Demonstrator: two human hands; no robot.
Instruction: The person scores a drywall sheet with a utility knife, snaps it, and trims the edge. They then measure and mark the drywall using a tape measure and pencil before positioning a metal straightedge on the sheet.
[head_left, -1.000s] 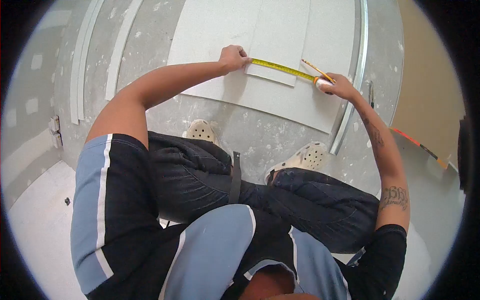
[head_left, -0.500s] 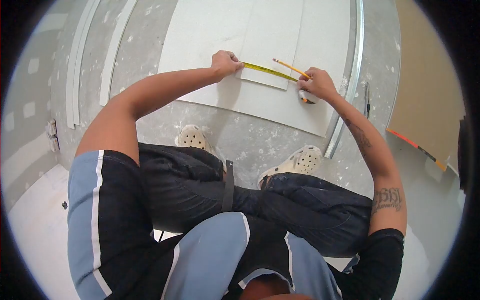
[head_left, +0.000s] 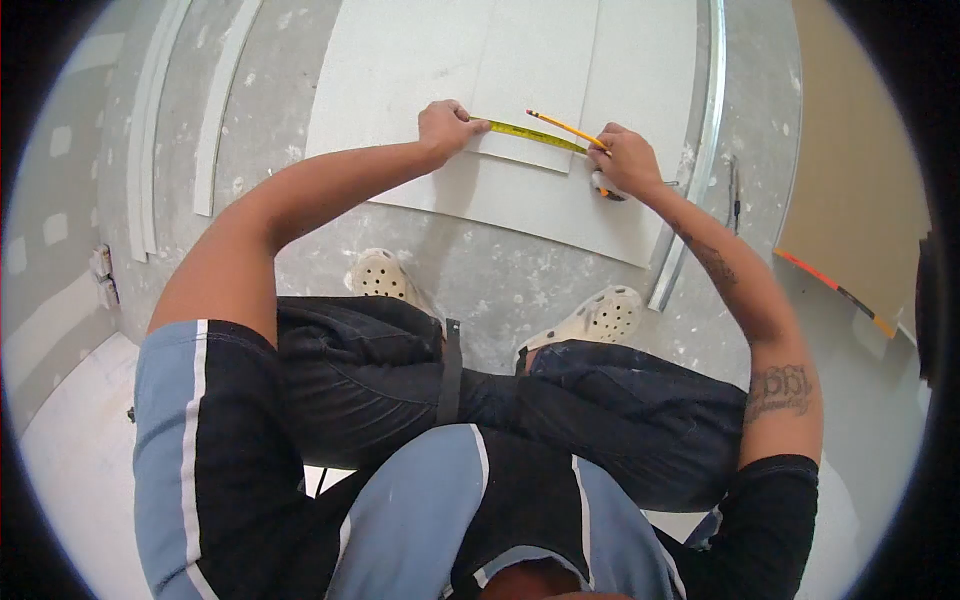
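Note:
A yellow tape measure (head_left: 535, 135) is stretched between my two hands, across a narrow white board (head_left: 530, 75) that lies on a larger white board (head_left: 400, 90). My left hand (head_left: 446, 129) pinches the blade's end at the narrow board's left edge. My right hand (head_left: 628, 160) grips the tape near its case, which hangs below the fingers and is partly hidden. A yellow pencil (head_left: 562, 128) also sticks out from the right hand, its eraser end pointing up and left.
A long metal profile (head_left: 712, 120) lies along the boards' right side. Narrow white strips (head_left: 222, 110) lie on the grey floor at left. A thin dark tool (head_left: 735, 195) and a brown sheet with an orange-edged strip (head_left: 835, 287) are at right. My feet in beige clogs (head_left: 590, 312) stand before the boards.
The right hand has moved slightly up and left with the tape and pencil, and the visible blade is a little shorter. The left hand has shifted only slightly.

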